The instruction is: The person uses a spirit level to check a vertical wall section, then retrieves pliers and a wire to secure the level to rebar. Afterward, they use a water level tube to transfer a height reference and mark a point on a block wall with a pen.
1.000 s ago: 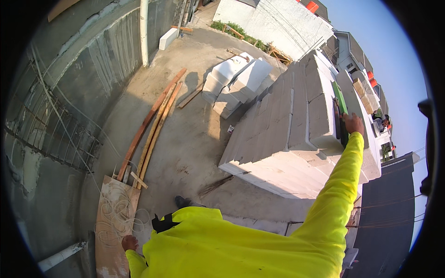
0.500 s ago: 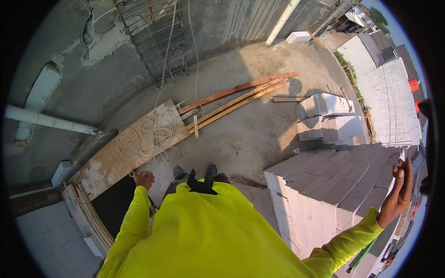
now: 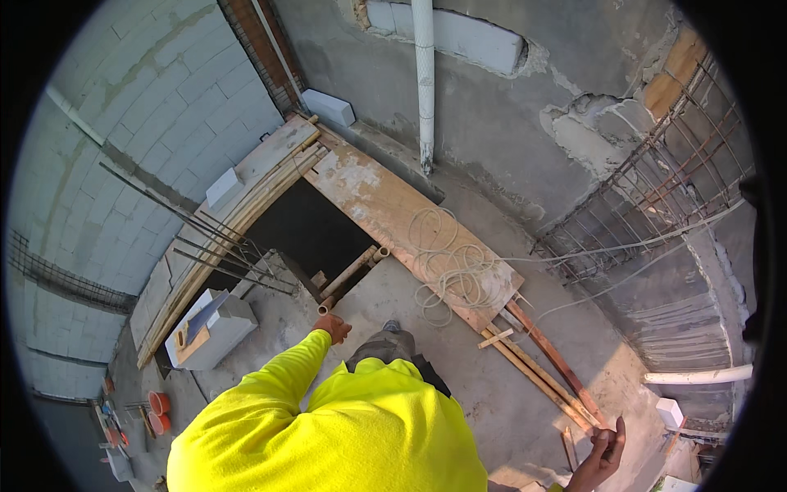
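Observation:
My left hand (image 3: 334,328) hangs in front of my body with its fingers curled in, and nothing shows in it. Just beyond it in the picture is the round end of a bamboo pole (image 3: 323,310); I cannot tell whether they touch. That pole and another one rise at the corner of a dark rectangular floor opening (image 3: 307,225). My right hand (image 3: 602,459) is held out at the lower right, one finger raised and the others loosely bent, with nothing in it. Behind it lie long wooden poles (image 3: 541,377) on the concrete floor.
A plywood sheet (image 3: 369,193) borders the opening, with a coiled pale hose (image 3: 455,262) on it. Steel bars (image 3: 234,262) jut over the near left side. A white block (image 3: 217,332) carries a saw-like blade. Orange buckets (image 3: 159,410) stand far left; a rebar mesh (image 3: 656,172) leans at the right wall.
My view has swung left, so the block stack on the right has gone out of sight and the opening is now central. My right hand has dropped lower in view; the left stays curled.

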Demonstrator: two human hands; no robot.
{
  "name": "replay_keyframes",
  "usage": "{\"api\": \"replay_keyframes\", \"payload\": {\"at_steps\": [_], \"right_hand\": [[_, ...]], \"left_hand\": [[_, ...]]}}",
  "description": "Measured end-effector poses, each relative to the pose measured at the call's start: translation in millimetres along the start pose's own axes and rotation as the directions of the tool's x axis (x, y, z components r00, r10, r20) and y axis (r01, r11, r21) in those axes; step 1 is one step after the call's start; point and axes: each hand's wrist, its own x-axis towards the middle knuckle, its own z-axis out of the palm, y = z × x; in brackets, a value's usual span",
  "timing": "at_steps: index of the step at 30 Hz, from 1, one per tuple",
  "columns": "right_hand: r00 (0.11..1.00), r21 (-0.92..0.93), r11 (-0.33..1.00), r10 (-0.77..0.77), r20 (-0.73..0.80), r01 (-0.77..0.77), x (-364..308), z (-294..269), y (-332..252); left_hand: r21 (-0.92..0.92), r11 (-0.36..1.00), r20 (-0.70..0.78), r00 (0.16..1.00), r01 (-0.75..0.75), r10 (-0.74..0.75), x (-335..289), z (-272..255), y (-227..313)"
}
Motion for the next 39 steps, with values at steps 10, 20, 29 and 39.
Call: {"api": "replay_keyframes", "payload": {"at_steps": [10, 20, 29, 39], "right_hand": [[0.771, 0.133, 0.939, -0.336, 0.541, 0.316, 5, 216, -104], [0.77, 0.352, 0.901, -0.409, 0.49, 0.254, 56, 294, -175], [0.503, 0.522, 0.738, -0.674, 0.54, 0.428, 102, 340, -212], [0.401, 0.759, 0.411, -0.89, 0.215, 0.505, 152, 324, -285]], "left_hand": [[-0.206, 0.978, -0.046, 0.999, -0.016, 0.007, 29, 10, -117], [-0.748, 0.661, -0.291, 0.921, -0.051, -0.258, 31, -37, -115], [-0.931, 0.289, 0.0, 0.792, 0.224, -0.611, -36, 113, -156], [-0.969, 0.16, 0.059, 0.804, 0.189, -0.591, -60, 155, -101]]}}
